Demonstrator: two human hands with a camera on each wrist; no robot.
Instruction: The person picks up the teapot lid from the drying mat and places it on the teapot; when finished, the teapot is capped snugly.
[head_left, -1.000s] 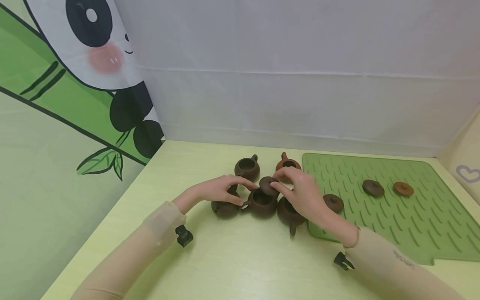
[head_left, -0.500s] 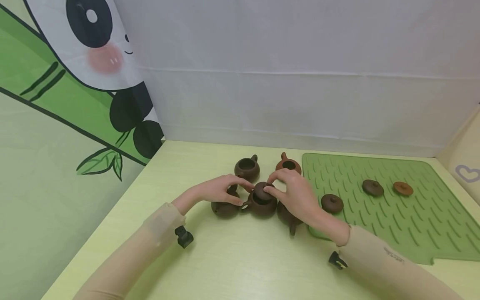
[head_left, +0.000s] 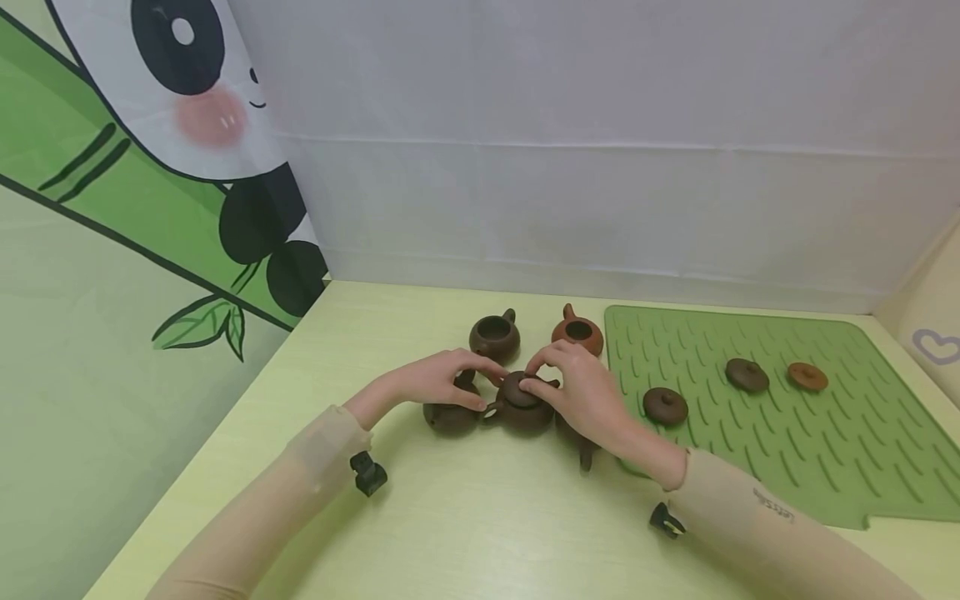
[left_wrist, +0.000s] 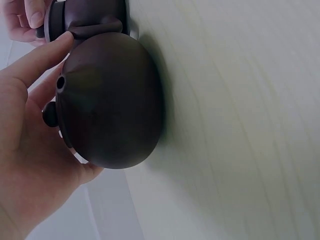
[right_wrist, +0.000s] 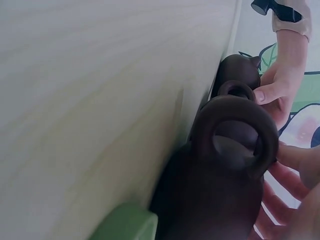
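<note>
Between my hands stands a dark brown teapot (head_left: pixel 525 420). My right hand (head_left: pixel 581 396) pinches the knob of its lid (head_left: pixel 512 390), which sits over the opening. My left hand (head_left: pixel 442 379) steadies the same teapot, thumb by the handle and index finger at the far side of the rim. Under the left hand is another dark lidded teapot (left_wrist: pixel 112 105), its spout toward the left wrist camera. A third dark teapot, with a loop handle (right_wrist: pixel 232 112), lies partly hidden below the right hand.
Behind stand an open dark teapot (head_left: pixel 495 340) and an open reddish teapot (head_left: pixel 579 335). A green mat (head_left: pixel 750 450) on the right bears two dark lids (head_left: pixel 665 407) and an orange-brown lid (head_left: pixel 807 377). A pale wall (head_left: pixel 600 208) closes the table's back.
My right hand has moved left and down with the lid, which was tilted above the middle teapot and now lies over its opening. The left hand has stayed in place.
</note>
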